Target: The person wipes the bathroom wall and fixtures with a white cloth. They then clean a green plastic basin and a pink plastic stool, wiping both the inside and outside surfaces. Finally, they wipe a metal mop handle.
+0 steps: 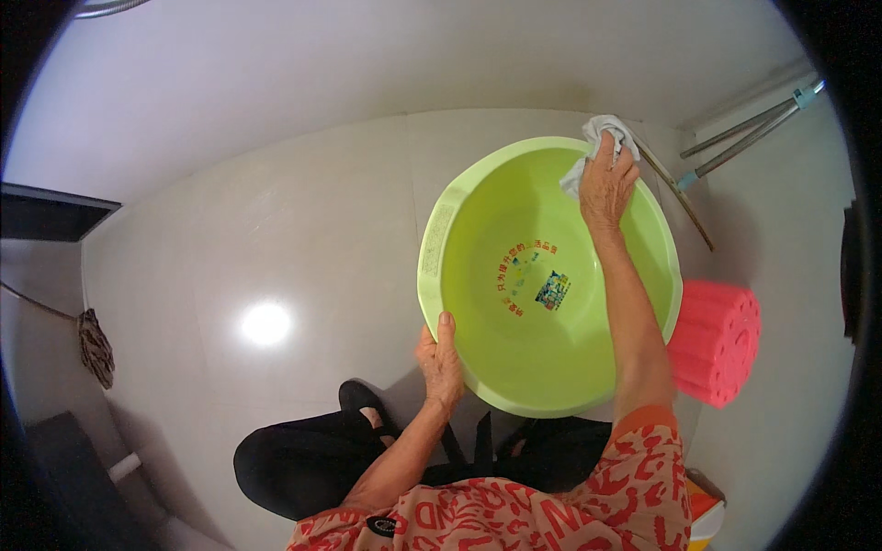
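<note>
A large round lime-green plastic basin [551,358] is tilted up in front of me, its inside facing me and a printed label on its bottom. At its near left rim my left hand [441,367] grips the edge, thumb on top and fingers hidden under it. My right hand [608,188] reaches across to the far right rim, closed on a pale grey cloth [611,133]. The cloth is bunched over the rim, part of it hanging inside the basin.
Right of the basin is a pink ribbed plastic stool or bucket [721,344]. Metal poles [749,138] lean at the far right, with a thin stick [675,193] beside them. A brown mop-like bundle [95,349] hangs on the left, above a dark box-shaped thing [73,468]. Pale tiles [276,239] cover the floor.
</note>
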The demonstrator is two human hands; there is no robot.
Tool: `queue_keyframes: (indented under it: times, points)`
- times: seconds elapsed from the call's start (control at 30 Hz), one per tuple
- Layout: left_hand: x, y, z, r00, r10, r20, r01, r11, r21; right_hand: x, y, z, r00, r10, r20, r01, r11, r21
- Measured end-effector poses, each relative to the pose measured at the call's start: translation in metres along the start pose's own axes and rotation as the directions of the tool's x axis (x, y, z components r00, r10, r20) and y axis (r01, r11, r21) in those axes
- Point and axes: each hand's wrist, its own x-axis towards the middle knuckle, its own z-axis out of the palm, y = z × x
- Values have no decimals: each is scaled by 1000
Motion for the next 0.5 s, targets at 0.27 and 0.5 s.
queue_keyframes:
  times: [0.27, 0.5]
  points:
    - [0, 1, -5, 997, -26, 79, 24, 999, 38, -38, -111, -9, 975, -202, 95, 72, 689, 721]
    - [12, -18, -15, 978, -158, 140, 168, 984, -65, -104, -134, -62, 895, -367, 254, -54, 477, 877]
